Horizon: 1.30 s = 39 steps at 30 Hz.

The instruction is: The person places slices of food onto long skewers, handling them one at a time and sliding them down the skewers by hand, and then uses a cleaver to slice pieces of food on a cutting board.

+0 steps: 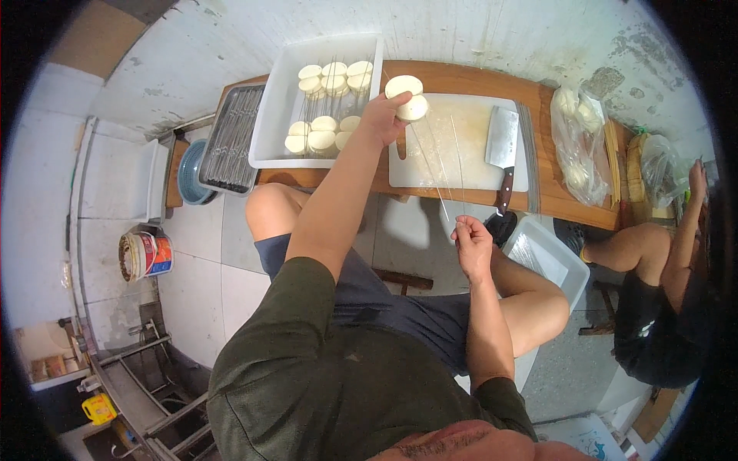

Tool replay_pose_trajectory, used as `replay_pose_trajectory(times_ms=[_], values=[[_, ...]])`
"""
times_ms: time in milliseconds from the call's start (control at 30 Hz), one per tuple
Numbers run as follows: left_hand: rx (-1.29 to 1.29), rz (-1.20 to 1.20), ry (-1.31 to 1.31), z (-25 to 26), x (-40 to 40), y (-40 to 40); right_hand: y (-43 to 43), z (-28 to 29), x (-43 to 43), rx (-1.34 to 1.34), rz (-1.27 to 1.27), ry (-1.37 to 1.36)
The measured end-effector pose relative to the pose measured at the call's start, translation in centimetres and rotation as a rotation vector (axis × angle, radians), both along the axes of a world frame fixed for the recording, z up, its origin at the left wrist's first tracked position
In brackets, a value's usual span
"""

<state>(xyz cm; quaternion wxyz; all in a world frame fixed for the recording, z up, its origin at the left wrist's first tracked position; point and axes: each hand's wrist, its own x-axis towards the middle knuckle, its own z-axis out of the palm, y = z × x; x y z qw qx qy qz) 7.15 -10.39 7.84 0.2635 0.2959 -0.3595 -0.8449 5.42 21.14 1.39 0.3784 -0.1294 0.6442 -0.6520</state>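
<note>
My left hand (pixel 387 118) grips a pair of thick, pale round slices (pixel 411 108) over the cutting board. Thin metal skewers (pixel 430 167) run from these slices toward me. In front of my right knee, my right hand (pixel 474 245) pinches a thin metal skewer (pixel 458 155) between thumb and fingers, its far end pointing up over the board. Under both skewers lies the white plastic cutting board (pixel 426 178). On its right side rests a cleaver (pixel 503 138), its dark wooden handle overhanging the table edge. Left of the board, a white plastic bin (pixel 277 86) holds several skewered slices (pixel 322 132) in two rows.
Many metal skewers line the board's right side (pixel 527 155); more fill a dark tray (pixel 230 135) at left. A clear plastic bag (pixel 579 150) with pale round pieces lies on the wooden table (pixel 542 199). A white tub (pixel 548 259) stands below. Another person (pixel 651 288) sits at right.
</note>
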Motion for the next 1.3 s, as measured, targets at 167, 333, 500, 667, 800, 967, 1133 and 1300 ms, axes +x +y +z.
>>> replay_pose_trajectory(times_ms=[167,333,500,667,800,967,1133,1300], values=[[0.037,0.035,0.025,0.4,-0.1,0.4,0.1,0.1,0.0,0.025,0.016,0.03],[0.023,0.017,0.039,0.4,-0.1,0.3,0.3,0.0,0.0,0.043,0.027,0.029],[-0.006,-0.02,-0.001,0.8,-0.2,0.5,0.2,0.0,0.1,0.02,0.019,0.005],[-0.005,-0.023,0.007,0.9,-0.2,1.0,0.1,0.2,0.2,-0.005,-0.007,0.027],[-0.023,-0.021,-0.024,1.1,-0.5,1.8,-0.1,0.5,0.1,0.022,-0.001,0.028],[0.039,-0.051,0.067,-0.4,-0.8,2.6,-0.5,0.1,0.4,-0.005,-0.034,0.04],[0.046,-0.088,0.049,-0.8,-1.2,4.4,-0.6,0.1,0.3,-0.003,-0.057,0.018],[0.041,-0.122,0.033,-0.6,-1.5,4.6,-0.8,-0.1,0.2,-0.012,-0.064,0.018]])
